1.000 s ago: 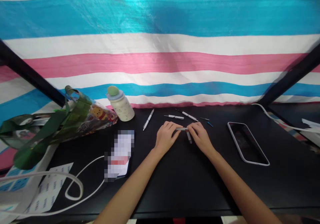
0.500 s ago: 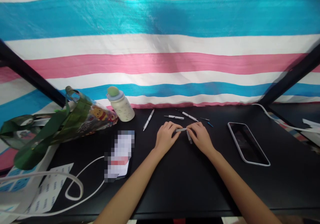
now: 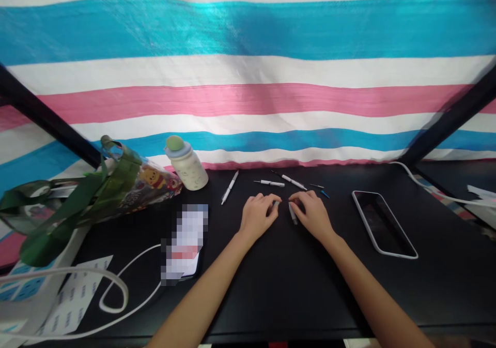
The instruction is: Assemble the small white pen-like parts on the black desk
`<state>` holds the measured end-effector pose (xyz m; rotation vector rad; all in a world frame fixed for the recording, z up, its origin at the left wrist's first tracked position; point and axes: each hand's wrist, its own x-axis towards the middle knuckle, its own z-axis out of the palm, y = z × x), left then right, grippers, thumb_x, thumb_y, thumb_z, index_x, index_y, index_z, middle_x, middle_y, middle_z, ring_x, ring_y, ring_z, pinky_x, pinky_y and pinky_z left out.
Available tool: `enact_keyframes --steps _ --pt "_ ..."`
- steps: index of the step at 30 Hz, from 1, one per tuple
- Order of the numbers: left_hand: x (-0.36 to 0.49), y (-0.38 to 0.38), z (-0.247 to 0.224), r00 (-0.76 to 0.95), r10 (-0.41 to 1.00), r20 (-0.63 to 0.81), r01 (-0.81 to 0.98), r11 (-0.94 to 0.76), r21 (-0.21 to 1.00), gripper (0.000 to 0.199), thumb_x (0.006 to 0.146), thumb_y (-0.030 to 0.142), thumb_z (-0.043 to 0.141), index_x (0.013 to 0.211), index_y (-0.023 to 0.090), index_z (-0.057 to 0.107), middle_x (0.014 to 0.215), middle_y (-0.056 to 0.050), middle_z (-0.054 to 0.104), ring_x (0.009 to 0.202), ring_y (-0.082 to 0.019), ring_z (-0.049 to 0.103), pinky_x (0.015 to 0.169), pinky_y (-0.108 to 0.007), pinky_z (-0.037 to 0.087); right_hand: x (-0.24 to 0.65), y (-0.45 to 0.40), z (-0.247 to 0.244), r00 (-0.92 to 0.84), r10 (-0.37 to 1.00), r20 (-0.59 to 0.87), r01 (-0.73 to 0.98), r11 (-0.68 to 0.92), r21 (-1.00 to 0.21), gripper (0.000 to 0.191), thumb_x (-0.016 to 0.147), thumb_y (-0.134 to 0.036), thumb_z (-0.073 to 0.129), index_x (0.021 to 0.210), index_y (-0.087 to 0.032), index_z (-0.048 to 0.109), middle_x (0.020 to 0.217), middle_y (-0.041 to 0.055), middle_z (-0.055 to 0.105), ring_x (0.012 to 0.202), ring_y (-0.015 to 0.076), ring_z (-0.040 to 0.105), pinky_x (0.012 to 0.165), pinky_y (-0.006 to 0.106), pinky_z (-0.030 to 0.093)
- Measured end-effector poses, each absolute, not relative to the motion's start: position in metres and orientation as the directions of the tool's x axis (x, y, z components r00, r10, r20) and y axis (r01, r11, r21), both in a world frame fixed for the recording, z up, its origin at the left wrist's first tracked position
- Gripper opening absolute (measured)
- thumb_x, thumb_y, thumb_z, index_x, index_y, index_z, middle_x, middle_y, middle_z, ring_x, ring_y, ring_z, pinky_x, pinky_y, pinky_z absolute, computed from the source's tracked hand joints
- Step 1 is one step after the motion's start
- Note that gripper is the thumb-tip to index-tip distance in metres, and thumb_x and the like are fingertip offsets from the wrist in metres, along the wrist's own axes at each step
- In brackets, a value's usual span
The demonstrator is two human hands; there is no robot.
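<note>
My left hand (image 3: 259,213) is closed in a pinch, with a small grey piece (image 3: 276,202) showing between thumb and forefinger. A hand's width or less to the right, my right hand (image 3: 311,212) has its thumb and fingers closed together. A short grey and white pen part (image 3: 293,214) slants down from those right fingertips, its upper end partly covered by them. Beyond the hands lie a white pen (image 3: 271,183), another white pen (image 3: 293,182) with a dark tip, and a third white pen (image 3: 230,187) to the left.
A thin dark rod (image 3: 316,186) and a small blue piece (image 3: 324,194) lie beyond my right hand. To the right is a phone in a pale case (image 3: 385,225). Leftward are a lit phone (image 3: 189,242), a white cable (image 3: 134,260), a bottle (image 3: 189,167) and a green bag (image 3: 116,182).
The two hands' fingertips have come slightly apart. The grey piece that spanned from the left fingers to the right fingers now shows only at the left fingertips.
</note>
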<state>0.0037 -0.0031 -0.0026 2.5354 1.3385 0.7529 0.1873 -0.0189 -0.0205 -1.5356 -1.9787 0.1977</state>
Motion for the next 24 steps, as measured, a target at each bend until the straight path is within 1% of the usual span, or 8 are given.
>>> enact_keyframes --steps 3,5,10,13,16,20,22,24 --pt "0.004 -0.005 -0.002 0.511 0.803 0.307 0.735 -0.593 0.329 0.016 0.081 0.019 0.046 0.086 0.024 0.06 0.062 0.003 0.056 0.069 -0.014 0.051 0.067 -0.028 0.031 0.184 -0.021 -0.02 -0.162 0.934 0.318 0.84 0.299 -0.452 0.016 0.083 -0.034 0.049 0.088 -0.022 0.058 0.067 0.0012 0.057 0.074 0.019 0.05 0.065 0.03 0.034" --pt "0.005 -0.006 -0.003 0.53 0.803 0.271 0.743 -0.594 0.309 0.015 0.079 0.018 0.046 0.082 0.024 0.06 0.06 0.003 0.056 0.068 -0.014 0.051 0.067 -0.028 0.03 0.182 -0.022 -0.021 -0.188 0.942 0.277 0.845 0.299 -0.443 0.016 0.082 -0.035 0.051 0.086 -0.022 0.058 0.062 0.0001 0.054 0.071 0.0179 0.05 0.06 0.028 0.033" --pt "0.005 -0.009 -0.003 0.527 0.827 0.197 0.759 -0.562 0.329 0.014 0.079 0.019 0.046 0.085 0.023 0.057 0.06 0.004 0.055 0.065 -0.013 0.052 0.066 -0.027 0.03 0.179 -0.023 -0.021 -0.206 0.948 0.242 0.861 0.293 -0.416 0.01 0.078 -0.027 0.053 0.086 -0.022 0.057 0.058 -0.0014 0.05 0.068 0.0164 0.05 0.058 0.025 0.031" --pt "0.005 -0.01 -0.004 0.51 0.838 0.196 0.767 -0.546 0.338 0.016 0.08 0.019 0.045 0.09 0.023 0.056 0.062 0.005 0.055 0.065 -0.013 0.053 0.065 -0.027 0.031 0.179 -0.023 -0.022 -0.188 0.952 0.24 0.852 0.28 -0.442 0.014 0.078 -0.023 0.049 0.089 -0.022 0.057 0.059 -0.0015 0.049 0.065 0.0159 0.049 0.058 0.026 0.032" --pt "0.004 -0.01 -0.006 0.497 0.845 0.197 0.773 -0.534 0.341 0.017 0.081 0.019 0.043 0.093 0.024 0.055 0.063 0.004 0.056 0.064 -0.013 0.054 0.066 -0.027 0.033 0.179 -0.023 -0.025 -0.154 0.958 0.24 0.799 0.264 -0.54 0.02 0.08 -0.024 0.044 0.096 -0.023 0.056 0.063 -0.001 0.051 0.065 0.0158 0.05 0.06 0.026 0.034" --pt "0.004 -0.01 -0.009 0.479 0.85 0.219 0.78 -0.526 0.338 0.019 0.082 0.018 0.041 0.095 0.024 0.054 0.065 0.004 0.057 0.063 -0.013 0.055 0.066 -0.027 0.034 0.175 -0.023 -0.03 -0.109 0.971 0.213 0.592 0.236 -0.771 0.028 0.083 -0.028 0.039 0.107 -0.021 0.05 0.064 -0.0022 0.051 0.061 0.014 0.05 0.061 0.026 0.038" --pt "0.004 -0.01 -0.01 0.468 0.854 0.227 0.782 -0.52 0.343 0.019 0.084 0.019 0.04 0.095 0.024 0.054 0.066 0.003 0.058 0.062 -0.014 0.055 0.065 -0.027 0.034 0.172 -0.021 -0.031 -0.11 0.975 0.195 0.493 0.224 -0.841 0.027 0.083 -0.031 0.04 0.107 -0.019 0.049 0.064 -0.0029 0.051 0.061 0.0132 0.05 0.06 0.025 0.038" --pt "0.004 -0.01 -0.01 0.454 0.86 0.232 0.784 -0.51 0.354 0.017 0.085 0.021 0.04 0.095 0.024 0.054 0.066 0.003 0.058 0.062 -0.014 0.055 0.065 -0.027 0.034 0.167 -0.018 -0.031 -0.126 0.975 0.181 0.423 0.218 -0.88 0.027 0.083 -0.034 0.043 0.104 -0.019 0.048 0.064 -0.0028 0.052 0.06 0.013 0.051 0.058 0.025 0.038"
